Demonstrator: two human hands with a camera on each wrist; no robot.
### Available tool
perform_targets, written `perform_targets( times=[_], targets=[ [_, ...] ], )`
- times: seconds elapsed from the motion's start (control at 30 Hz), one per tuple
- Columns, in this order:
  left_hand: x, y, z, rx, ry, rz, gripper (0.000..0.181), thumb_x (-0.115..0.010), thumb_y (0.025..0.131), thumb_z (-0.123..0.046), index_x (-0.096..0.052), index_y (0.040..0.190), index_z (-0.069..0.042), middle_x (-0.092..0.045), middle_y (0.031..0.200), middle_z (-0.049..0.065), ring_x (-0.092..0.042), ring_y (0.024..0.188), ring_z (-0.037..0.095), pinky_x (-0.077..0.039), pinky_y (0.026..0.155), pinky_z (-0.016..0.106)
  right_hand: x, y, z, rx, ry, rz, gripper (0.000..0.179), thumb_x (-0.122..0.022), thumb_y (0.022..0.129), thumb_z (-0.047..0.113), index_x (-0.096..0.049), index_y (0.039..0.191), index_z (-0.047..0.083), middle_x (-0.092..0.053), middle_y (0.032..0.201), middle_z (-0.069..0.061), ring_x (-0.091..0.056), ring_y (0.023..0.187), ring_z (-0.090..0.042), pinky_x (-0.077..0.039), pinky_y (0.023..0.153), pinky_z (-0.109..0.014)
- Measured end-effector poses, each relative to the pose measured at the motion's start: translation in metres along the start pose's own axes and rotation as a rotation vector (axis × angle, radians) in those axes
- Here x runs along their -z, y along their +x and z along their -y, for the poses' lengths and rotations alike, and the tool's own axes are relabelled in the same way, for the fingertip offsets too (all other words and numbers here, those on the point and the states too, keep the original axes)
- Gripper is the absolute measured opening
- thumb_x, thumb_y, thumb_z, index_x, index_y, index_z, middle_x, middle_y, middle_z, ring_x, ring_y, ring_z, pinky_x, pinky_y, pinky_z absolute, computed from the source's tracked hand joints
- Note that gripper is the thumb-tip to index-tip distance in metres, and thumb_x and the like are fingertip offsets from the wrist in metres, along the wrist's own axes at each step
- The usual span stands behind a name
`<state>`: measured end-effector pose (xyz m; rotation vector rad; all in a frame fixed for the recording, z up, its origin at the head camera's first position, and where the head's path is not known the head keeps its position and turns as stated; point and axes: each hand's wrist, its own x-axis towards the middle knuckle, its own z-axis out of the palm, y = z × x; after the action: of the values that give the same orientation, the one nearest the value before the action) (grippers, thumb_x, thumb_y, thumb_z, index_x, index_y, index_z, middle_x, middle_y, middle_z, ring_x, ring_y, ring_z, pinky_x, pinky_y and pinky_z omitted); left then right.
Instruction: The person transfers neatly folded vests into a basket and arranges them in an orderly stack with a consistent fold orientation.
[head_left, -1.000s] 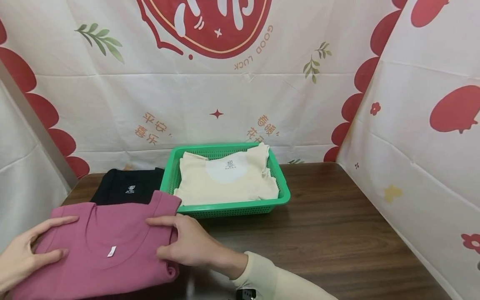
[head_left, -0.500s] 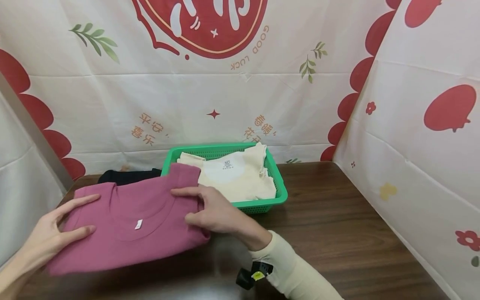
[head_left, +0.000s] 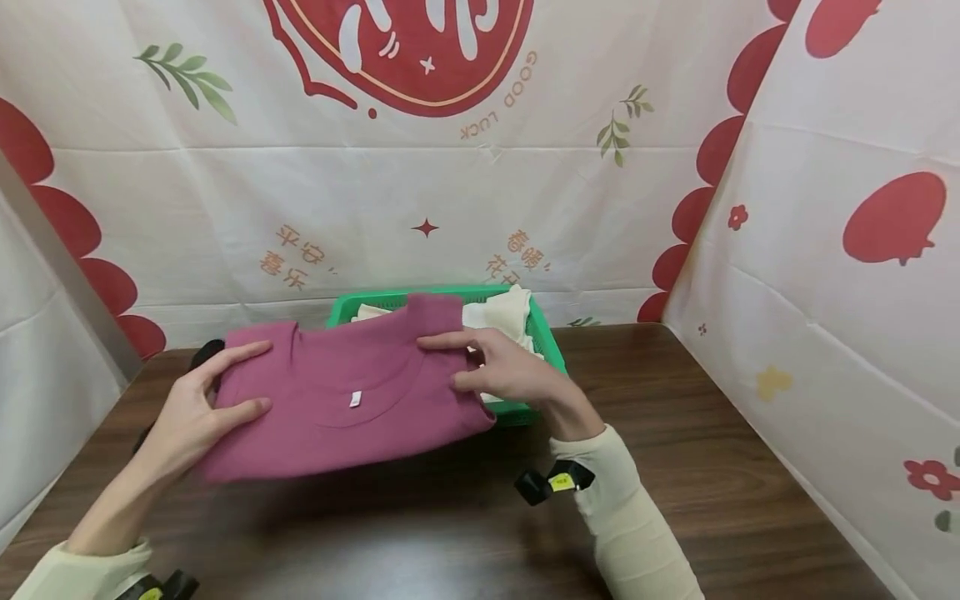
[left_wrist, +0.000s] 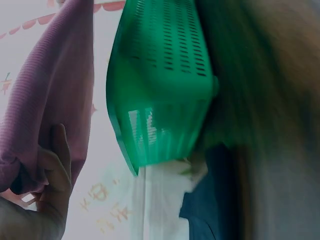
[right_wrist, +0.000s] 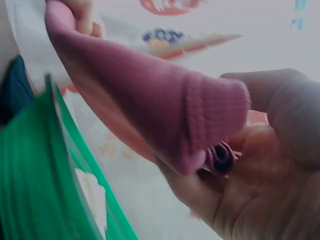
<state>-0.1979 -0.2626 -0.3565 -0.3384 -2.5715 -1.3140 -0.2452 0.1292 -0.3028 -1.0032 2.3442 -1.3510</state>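
Observation:
A folded pink shirt (head_left: 330,375) with a small white label at its neckline hangs between both hands in the head view. The left hand (head_left: 197,408) grips its left edge, thumb on top and other fingers beneath. At the opposite edge the right hand (head_left: 510,371) pinches the cloth the same way. Behind and partly under the shirt stands a green basket (head_left: 551,346), with cream folded clothing (head_left: 512,312) inside. The right wrist view has the ribbed pink edge between thumb and fingers, raised beside the basket wall (right_wrist: 40,175).
A black garment (head_left: 207,352) lies at the back left of the brown wooden table (head_left: 675,433), mostly covered by the shirt in the head view. A printed white cloth backdrop (head_left: 375,200) closes off the back and sides.
Both hands have carried the pink shirt up and to the right, from over the black garment to in front of the basket. The shirt now overlaps much of the basket.

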Motion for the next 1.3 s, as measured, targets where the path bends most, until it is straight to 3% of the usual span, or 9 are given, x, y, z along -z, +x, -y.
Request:
perform_targets(
  times=[0.1, 0.3, 0.5, 0.6, 0.8, 0.93, 1.03, 1.2, 1.3],
  targets=[
    [-0.007, 0.011, -0.009, 0.000, -0.033, 0.018, 0.067, -0.077, 0.092, -0.020, -0.050, 0.154, -0.024, -0.050, 0.140, 0.010, -0.057, 0.099, 0.001, -0.051, 0.074, 0.019, 0.015, -0.005, -0.009, -0.026, 0.067, 0.024, 0.052, -0.065, 0.096, 0.006, -0.058, 0.147, 0.007, -0.067, 0.125, -0.014, -0.061, 0.084, -0.014, -0.053, 0.076, -0.023],
    [-0.032, 0.031, -0.024, -0.015, -0.149, 0.005, 0.057, -0.076, 0.093, -0.017, -0.053, 0.145, -0.016, -0.053, 0.135, 0.006, -0.055, 0.102, 0.008, -0.052, 0.074, 0.022, 0.042, -0.013, -0.031, -0.073, 0.170, 0.033, 0.053, -0.064, 0.098, 0.005, -0.054, 0.150, 0.005, -0.062, 0.131, -0.016, -0.061, 0.092, -0.013, -0.054, 0.080, -0.025],
    [-0.060, 0.050, -0.030, -0.014, -0.267, -0.008, 0.043, -0.076, 0.092, -0.014, -0.053, 0.128, -0.007, -0.055, 0.123, 0.007, -0.064, 0.088, 0.009, -0.057, 0.069, 0.027, 0.059, -0.021, -0.045, -0.091, 0.220, -0.052, 0.054, -0.062, 0.096, 0.001, -0.054, 0.149, 0.005, -0.060, 0.140, -0.022, -0.069, 0.105, -0.012, -0.059, 0.084, -0.028],
    [-0.070, 0.057, -0.032, 0.009, -0.322, -0.006, 0.043, -0.077, 0.091, -0.013, -0.055, 0.127, -0.007, -0.056, 0.123, 0.009, -0.068, 0.083, 0.009, -0.059, 0.068, 0.030, 0.063, -0.025, -0.049, -0.120, 0.243, -0.100, 0.053, -0.061, 0.097, 0.001, -0.055, 0.149, 0.006, -0.059, 0.143, -0.022, -0.070, 0.104, -0.014, -0.060, 0.082, -0.030],
    [-0.080, 0.066, -0.037, 0.044, -0.349, -0.027, 0.052, -0.081, 0.089, -0.017, -0.060, 0.136, -0.014, -0.059, 0.127, 0.008, -0.070, 0.079, 0.007, -0.060, 0.065, 0.031, 0.069, -0.025, -0.054, -0.140, 0.178, -0.157, 0.052, -0.057, 0.098, -0.002, -0.055, 0.149, 0.007, -0.053, 0.148, -0.019, -0.063, 0.109, -0.018, -0.058, 0.080, -0.027],
    [-0.085, 0.075, -0.039, 0.046, -0.365, -0.024, 0.057, -0.082, 0.088, -0.019, -0.061, 0.141, -0.018, -0.064, 0.123, 0.012, -0.070, 0.078, 0.007, -0.060, 0.065, 0.030, 0.072, -0.024, -0.055, -0.173, 0.135, -0.231, 0.053, -0.056, 0.095, -0.005, -0.058, 0.147, 0.009, -0.055, 0.143, -0.017, -0.061, 0.098, -0.019, -0.054, 0.073, -0.024],
    [-0.087, 0.079, -0.040, 0.059, -0.381, 0.012, 0.062, -0.081, 0.089, -0.016, -0.058, 0.146, -0.020, -0.062, 0.129, 0.014, -0.070, 0.085, 0.009, -0.060, 0.069, 0.029, 0.073, -0.022, -0.058, -0.188, 0.117, -0.282, 0.055, -0.054, 0.094, -0.006, -0.060, 0.146, 0.011, -0.059, 0.130, -0.019, -0.059, 0.081, -0.016, -0.049, 0.066, -0.024],
    [-0.089, 0.083, -0.040, 0.052, -0.364, 0.097, 0.077, -0.078, 0.087, -0.007, -0.047, 0.156, -0.024, -0.043, 0.154, 0.012, -0.061, 0.115, 0.027, -0.057, 0.080, 0.028, 0.072, -0.018, -0.062, -0.192, 0.089, -0.352, 0.056, -0.051, 0.093, -0.006, -0.061, 0.145, 0.013, -0.059, 0.119, -0.018, -0.054, 0.074, -0.016, -0.043, 0.061, -0.025],
    [-0.091, 0.084, -0.040, 0.030, -0.325, 0.122, 0.083, -0.077, 0.086, -0.004, -0.043, 0.159, -0.026, -0.036, 0.161, 0.011, -0.057, 0.125, 0.038, -0.057, 0.085, 0.034, 0.073, -0.017, -0.065, -0.195, 0.046, -0.372, 0.056, -0.051, 0.093, -0.005, -0.061, 0.145, 0.013, -0.059, 0.129, -0.016, -0.054, 0.079, -0.018, -0.044, 0.062, -0.025]
  ],
)
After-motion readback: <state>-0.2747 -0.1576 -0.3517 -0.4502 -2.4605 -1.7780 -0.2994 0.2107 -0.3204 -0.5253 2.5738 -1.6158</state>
